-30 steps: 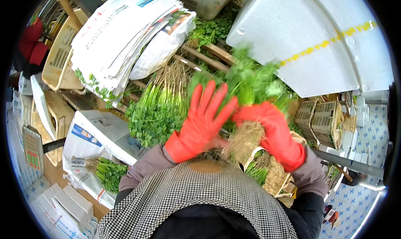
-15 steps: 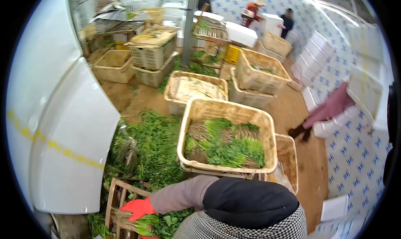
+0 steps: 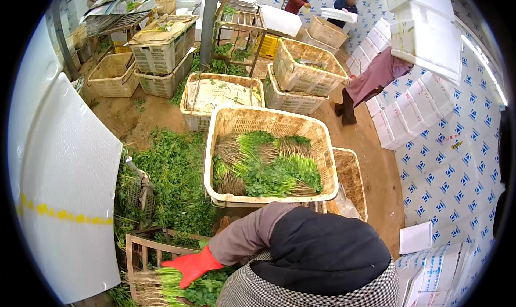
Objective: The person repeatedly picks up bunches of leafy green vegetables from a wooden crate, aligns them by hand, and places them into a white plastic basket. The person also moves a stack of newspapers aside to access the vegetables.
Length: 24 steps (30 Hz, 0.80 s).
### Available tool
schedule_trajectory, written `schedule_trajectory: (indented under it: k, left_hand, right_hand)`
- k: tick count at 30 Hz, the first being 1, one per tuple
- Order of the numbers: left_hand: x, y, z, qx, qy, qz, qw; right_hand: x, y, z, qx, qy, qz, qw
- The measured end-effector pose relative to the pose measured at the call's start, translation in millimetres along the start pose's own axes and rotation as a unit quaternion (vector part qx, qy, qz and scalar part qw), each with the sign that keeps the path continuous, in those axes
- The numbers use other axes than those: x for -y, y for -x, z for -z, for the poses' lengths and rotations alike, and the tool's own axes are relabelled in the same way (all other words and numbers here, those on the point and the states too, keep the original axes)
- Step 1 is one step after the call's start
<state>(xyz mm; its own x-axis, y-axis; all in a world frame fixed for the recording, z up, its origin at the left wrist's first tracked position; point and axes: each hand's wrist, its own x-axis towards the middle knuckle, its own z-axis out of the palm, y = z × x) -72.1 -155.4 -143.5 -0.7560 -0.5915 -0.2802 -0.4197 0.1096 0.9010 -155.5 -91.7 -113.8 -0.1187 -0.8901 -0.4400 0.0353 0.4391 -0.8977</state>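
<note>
My right hand (image 3: 190,267), in a red glove, reaches from the lower middle onto a bunch of leafy greens (image 3: 167,284) with pale roots and light-green stems. Its fingers stretch over the stems, apart from the thumb, touching the bunch. The bunch lies in a slatted wooden frame (image 3: 130,253) at bottom left. My left hand is out of sight. Just beyond my arm stands a cream plastic crate (image 3: 269,118) holding several root-and-leaf bunches (image 3: 258,172). Loose greens (image 3: 172,167) cover the ground to its left.
A large white foam board (image 3: 70,189) stands at left. Behind are stacked crates (image 3: 161,57), a metal post (image 3: 208,27) and racks. At right, a co-worker in mauve (image 3: 371,81) is beside tall foam boxes (image 3: 422,38); more people work at back. Foam boxes (image 3: 408,116) line the patterned wall.
My view has swung to the right and my left hand has left it. My right hand, earlier gripping a bunch, is now spread over one in the frame. The mauve-clad co-worker has moved.
</note>
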Motion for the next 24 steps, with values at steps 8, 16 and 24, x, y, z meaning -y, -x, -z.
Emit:
schedule_trajectory:
  k: [8,16,24]
  left_hand:
    - [13.1,25.1,1.0,-0.065,0.028,0.04,0.997]
    - [31.3,66.5,13.1,-0.178,0.097,0.1,0.974]
    - [20.4,134.9,-20.7,-0.306,0.338,0.187,0.87]
  right_hand:
    - [6.0,-5.3,4.7,-0.015,0.135,0.023,0.99]
    - [52.0,34.4,-17.9,-0.047,0.081,0.132,0.987]
    - [25.6,49.4,-16.9,-0.098,0.286,0.008,0.953]
